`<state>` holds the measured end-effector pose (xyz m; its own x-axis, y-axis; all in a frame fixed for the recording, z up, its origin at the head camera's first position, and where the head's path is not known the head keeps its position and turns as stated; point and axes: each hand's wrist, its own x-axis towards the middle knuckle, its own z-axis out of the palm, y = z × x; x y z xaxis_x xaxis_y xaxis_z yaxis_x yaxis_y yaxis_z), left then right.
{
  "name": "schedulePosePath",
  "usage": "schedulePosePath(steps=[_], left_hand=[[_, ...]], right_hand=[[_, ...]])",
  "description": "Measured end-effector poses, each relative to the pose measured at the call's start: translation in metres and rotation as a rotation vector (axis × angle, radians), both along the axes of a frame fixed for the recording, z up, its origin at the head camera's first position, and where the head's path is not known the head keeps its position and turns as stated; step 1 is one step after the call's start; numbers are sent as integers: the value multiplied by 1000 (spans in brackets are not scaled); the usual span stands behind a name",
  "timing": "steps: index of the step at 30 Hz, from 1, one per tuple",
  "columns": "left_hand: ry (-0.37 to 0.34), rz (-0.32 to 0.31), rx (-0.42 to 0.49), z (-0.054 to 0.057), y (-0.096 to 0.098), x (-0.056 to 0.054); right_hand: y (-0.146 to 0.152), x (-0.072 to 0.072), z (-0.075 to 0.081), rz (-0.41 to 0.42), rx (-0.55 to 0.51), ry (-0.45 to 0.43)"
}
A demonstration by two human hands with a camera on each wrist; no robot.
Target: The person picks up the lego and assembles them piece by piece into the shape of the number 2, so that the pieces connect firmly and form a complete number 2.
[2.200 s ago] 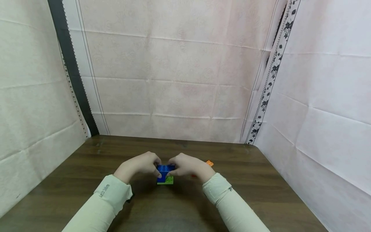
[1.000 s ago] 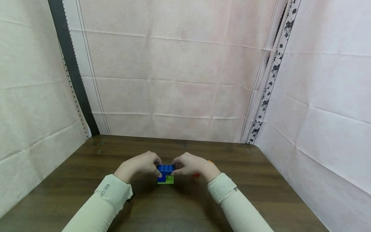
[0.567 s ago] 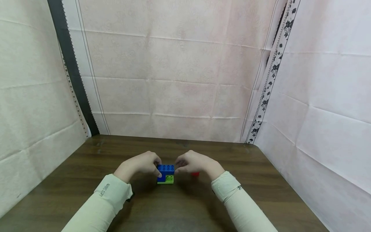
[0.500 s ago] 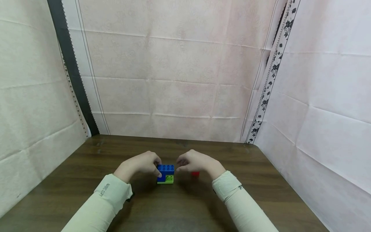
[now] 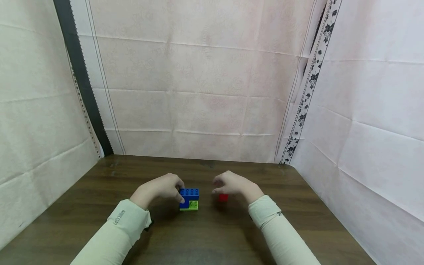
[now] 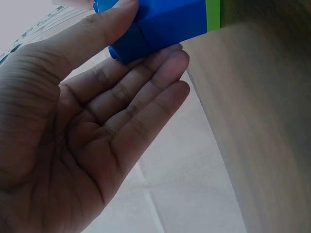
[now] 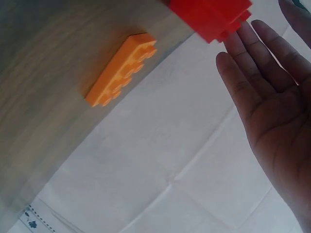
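My left hand (image 5: 161, 189) pinches a stack of blue building bricks (image 5: 190, 193) between thumb and fingers. The left wrist view shows the thumb (image 6: 114, 22) on one side of the blue bricks (image 6: 170, 24). Under them is a light green base brick (image 5: 193, 204), studs showing at its front right, on the table. My right hand (image 5: 233, 184) is over a red building brick (image 5: 223, 197), which it partly covers in the head view. In the right wrist view its loosely extended fingers (image 7: 238, 77) overlap the red brick (image 7: 211, 17), with nothing gripped.
A long orange brick (image 7: 119, 70) lies on the wooden table (image 7: 53, 63) beside the red one; the right hand hides it from the head view. Pale cloth (image 5: 198, 92) hangs behind the table and along both sides.
The right hand has let go of the blue bricks and moved right to the red brick, covering the orange one in the head view. The left hand stays on the stack.
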<state>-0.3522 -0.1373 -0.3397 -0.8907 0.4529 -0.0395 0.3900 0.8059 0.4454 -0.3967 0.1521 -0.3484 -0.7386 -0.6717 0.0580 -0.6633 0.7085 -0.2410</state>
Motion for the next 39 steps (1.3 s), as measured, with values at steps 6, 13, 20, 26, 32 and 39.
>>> schedulePosePath(steps=[6,13,20,26,32,39], left_hand=[[0,-2,1,-1,0,-1],[5,-5,-5,-2,-1,-2],[3,-7,3,-3,-1,-2],[11,-6,-8,-2,-1,-2],[9,-10,1,-3,-1,-3],[8,-7,9,-4,-2,-3]], right_hand=[[7,-4,-5,-28,-4,-13],[11,-3,-9,-51,6,-43],[16,-3,-16,-96,14,-93],[18,-5,-21,-98,13,-100],[22,-9,-25,-97,17,-91],[20,-7,-25,-92,11,-89]])
